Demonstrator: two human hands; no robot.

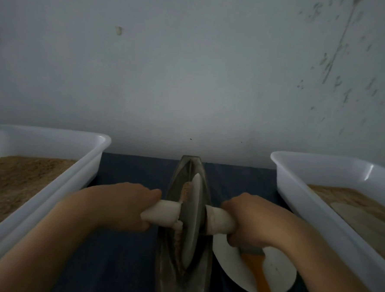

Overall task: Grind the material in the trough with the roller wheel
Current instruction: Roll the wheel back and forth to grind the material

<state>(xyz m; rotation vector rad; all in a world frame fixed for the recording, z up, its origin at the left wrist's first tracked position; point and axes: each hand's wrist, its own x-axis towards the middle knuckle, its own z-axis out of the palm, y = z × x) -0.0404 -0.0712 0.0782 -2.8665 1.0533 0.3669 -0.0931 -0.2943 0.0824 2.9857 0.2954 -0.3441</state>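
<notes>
A dark boat-shaped metal trough (185, 168) runs away from me down the middle of the blue cloth. A grey roller wheel (192, 218) stands upright in its groove, with tan ground material (185, 190) lying along the wheel's left side. A white-wrapped axle passes through the wheel. My left hand (124, 206) grips the left handle (162, 213), and my right hand (250, 219) grips the right handle (219, 222). Both arms reach in from the bottom corners.
A white plastic tub (49, 182) holding brown granular material stands at the left. A second white tub (319, 189) with similar material and a flat pale object stands at the right. A white plate (278, 275) with an orange-handled brush (262, 281) lies right of the trough. A grey wall rises behind.
</notes>
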